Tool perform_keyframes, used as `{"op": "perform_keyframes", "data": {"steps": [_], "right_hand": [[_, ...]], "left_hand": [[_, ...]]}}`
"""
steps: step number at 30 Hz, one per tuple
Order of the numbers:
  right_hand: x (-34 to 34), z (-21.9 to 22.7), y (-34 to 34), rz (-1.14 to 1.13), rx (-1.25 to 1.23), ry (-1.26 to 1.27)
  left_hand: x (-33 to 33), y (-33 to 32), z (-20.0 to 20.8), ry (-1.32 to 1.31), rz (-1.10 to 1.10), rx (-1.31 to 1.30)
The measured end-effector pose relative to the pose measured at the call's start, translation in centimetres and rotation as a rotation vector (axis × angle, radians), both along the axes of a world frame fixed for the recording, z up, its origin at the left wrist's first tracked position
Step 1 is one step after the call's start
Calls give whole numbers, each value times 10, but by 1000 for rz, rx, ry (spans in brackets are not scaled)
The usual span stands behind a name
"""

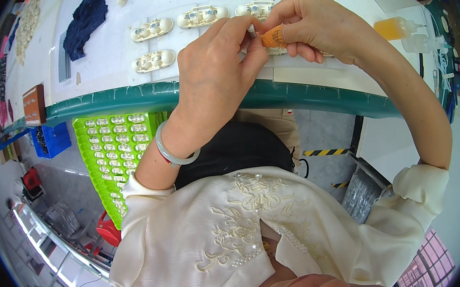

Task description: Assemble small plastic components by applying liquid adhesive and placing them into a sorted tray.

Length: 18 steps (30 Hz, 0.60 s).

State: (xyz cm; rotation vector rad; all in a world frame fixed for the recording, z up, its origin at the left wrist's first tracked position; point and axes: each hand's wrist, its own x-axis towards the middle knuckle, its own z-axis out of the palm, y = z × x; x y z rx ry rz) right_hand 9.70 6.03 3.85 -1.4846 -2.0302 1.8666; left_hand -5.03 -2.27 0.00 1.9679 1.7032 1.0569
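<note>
Above the white worktop, both my hands come together at the front edge. My left hand [212, 68] is closed, with a small white cylindrical part [252, 30] pinched between thumb and forefinger. Close beside it, my right hand [307, 27] is closed too, its fingers curled. A ridged orange finger cot [274, 37] covers one of its fingertips; what that pinch holds is hidden. Cream-coloured oval cases with small metallic parts lie around the hands: one case [154, 61] left of my left hand, another case [202, 16] beyond it. A further one is partly covered by my fingers.
Dark blue cloth [85, 25] lies at the far left. Bottles of yellow liquid [395, 28] and clear liquid [418, 44] are at the right. A green padded edge [117, 101] borders the table. Below it stand a bright green tray [91, 155] of small parts and a blue bin [55, 141].
</note>
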Motion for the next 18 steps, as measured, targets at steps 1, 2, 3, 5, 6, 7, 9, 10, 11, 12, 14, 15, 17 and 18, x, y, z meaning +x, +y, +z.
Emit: {"op": "perform_keyframes", "data": {"steps": [1,2,3,5,6,7,9,10,11,12,14,15,17,18], "right_hand": [[0,0,1,2,-2,1],[-1,0,1,-5,-11,2],[-1,1,2,-14,-18,2],[-4,1,4,-18,-43,1],[-5,0,5,-22,-67,0],[-6,1,6,-20,-66,0],[-8,3,7,-22,-74,-22],[-9,1,6,-20,-78,-22],[-8,-2,5,-38,-60,-23],[-10,-3,6,-49,-35,-22],[-6,-3,8,-38,-47,-26],[-8,-2,8,-25,-63,-28],[-12,8,5,5,-42,-62],[-12,12,4,13,-23,-108]], "left_hand": [[0,-1,0,3,4,8],[-1,0,0,4,6,5],[-1,0,1,20,-5,13],[-3,2,0,35,-15,21],[-6,4,-3,-31,-32,45],[-9,5,-3,-97,-49,69],[-22,5,15,-247,73,78],[-31,8,24,-293,83,180],[-36,8,32,-364,110,221],[-43,3,36,-259,67,160],[-50,-3,36,-121,-44,23],[-52,-6,34,-83,-101,-53],[-55,-10,28,-83,-78,-93],[-56,-11,25,-106,-79,-156]]}}
